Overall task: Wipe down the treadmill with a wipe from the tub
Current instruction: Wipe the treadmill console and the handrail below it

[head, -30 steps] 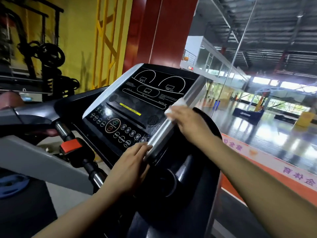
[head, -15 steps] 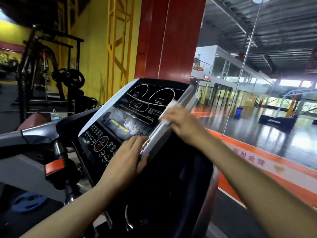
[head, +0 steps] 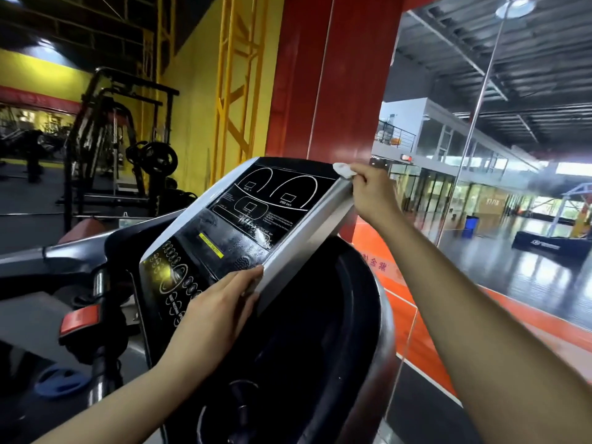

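— So why was the left hand (head: 214,310) on the tilted black treadmill console (head: 243,219)?
— Fingers flat, steadying its silver side rail (head: 304,235). Beyond them, the right hand (head: 373,195) pinched the crumpled white wipe (head: 342,170) against the rail's top corner.

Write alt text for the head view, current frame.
A person's right hand presses a white wipe to the top right corner of a treadmill console, on its silver edge trim. The left hand rests flat near the trim's lower end, in a gym.
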Tool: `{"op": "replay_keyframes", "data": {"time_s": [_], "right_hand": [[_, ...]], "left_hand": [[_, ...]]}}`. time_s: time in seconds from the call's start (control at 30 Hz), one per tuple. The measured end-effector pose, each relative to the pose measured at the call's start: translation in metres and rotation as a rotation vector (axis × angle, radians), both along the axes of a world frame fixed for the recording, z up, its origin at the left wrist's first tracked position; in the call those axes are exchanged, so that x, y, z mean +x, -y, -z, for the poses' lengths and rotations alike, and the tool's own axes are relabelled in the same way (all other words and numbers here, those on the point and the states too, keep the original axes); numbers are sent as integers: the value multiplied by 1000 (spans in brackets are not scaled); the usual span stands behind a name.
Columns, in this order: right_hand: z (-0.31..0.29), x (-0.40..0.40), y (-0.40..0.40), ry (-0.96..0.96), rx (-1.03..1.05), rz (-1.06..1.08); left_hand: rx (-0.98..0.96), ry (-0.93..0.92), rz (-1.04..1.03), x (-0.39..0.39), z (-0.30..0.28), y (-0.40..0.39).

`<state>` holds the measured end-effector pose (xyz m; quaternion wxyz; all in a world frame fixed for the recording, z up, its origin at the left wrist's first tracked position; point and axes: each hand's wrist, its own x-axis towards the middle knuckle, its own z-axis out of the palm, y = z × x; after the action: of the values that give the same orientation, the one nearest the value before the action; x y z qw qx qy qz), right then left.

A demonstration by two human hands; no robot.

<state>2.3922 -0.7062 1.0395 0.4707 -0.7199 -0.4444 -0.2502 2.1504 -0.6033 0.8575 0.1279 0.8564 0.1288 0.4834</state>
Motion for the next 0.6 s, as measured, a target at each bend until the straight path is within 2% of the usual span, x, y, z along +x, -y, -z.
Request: {"op": "replay_keyframes", "data": {"time_s": [0.07,0.17,0.23,0.37,0.43,0.5,0.6], "right_hand": [[27,-16,11,-18,76,18],[74,-38,20,86,41,-76],[62,-27,18,123,27,-99],[6,10,4,-145,68,-27],[10,11,5,-163,102,-1],[33,-3,13,-54,101,2],[65,-21,18,213,-60,-76]], "left_hand": [[8,15,-12,2,0,2],[0,29,-37,3,3,5],[-14,18,-47,3,3,7],[-35,14,-66,2,3,9],[-38,17,-64,2,3,10],[-45,27,-64,2,2,11],[-42,38,-69,3,4,13]]}}
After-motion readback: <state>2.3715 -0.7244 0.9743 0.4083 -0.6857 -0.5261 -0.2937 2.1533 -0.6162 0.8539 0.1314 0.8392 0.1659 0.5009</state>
